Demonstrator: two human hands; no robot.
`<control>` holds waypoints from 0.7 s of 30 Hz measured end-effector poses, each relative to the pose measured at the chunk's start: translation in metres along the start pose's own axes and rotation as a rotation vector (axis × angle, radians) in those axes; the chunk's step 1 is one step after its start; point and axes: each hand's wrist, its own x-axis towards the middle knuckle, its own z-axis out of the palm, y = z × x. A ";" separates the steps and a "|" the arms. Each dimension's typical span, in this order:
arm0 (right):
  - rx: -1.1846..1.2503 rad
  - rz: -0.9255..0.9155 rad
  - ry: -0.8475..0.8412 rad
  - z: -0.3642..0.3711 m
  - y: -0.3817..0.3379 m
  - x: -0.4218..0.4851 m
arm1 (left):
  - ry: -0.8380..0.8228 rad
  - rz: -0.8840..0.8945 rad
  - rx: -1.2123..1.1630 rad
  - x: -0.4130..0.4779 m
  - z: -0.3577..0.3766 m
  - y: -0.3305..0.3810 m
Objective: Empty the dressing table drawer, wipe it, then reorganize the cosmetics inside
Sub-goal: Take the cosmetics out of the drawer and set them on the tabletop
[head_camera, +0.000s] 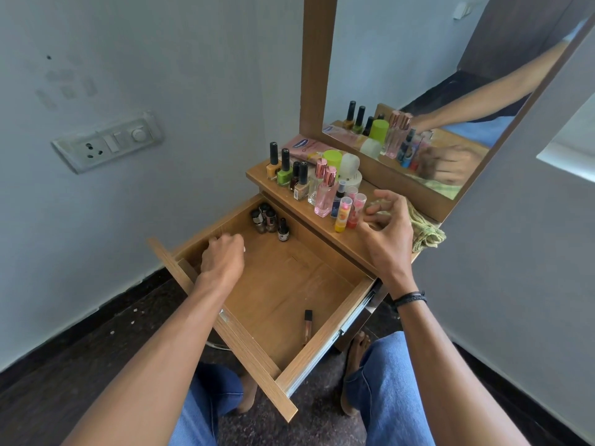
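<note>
Your drawer [325, 329] is nearly empty — only dark bottles [267, 220] and a lip gloss [306, 328] are inside. Your left hand [222, 255] curls its fingers, hold unclear; your right hand [386, 226] spreads them.

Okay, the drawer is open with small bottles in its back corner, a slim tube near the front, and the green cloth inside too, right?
The head view shows the green cloth on the tabletop by the mirror, not in the drawer. The small bottles and slim tube are as you said.
</note>
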 end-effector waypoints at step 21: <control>-0.171 -0.254 -0.187 -0.007 -0.014 -0.045 | 0.008 0.222 -1.412 -0.056 -0.075 0.101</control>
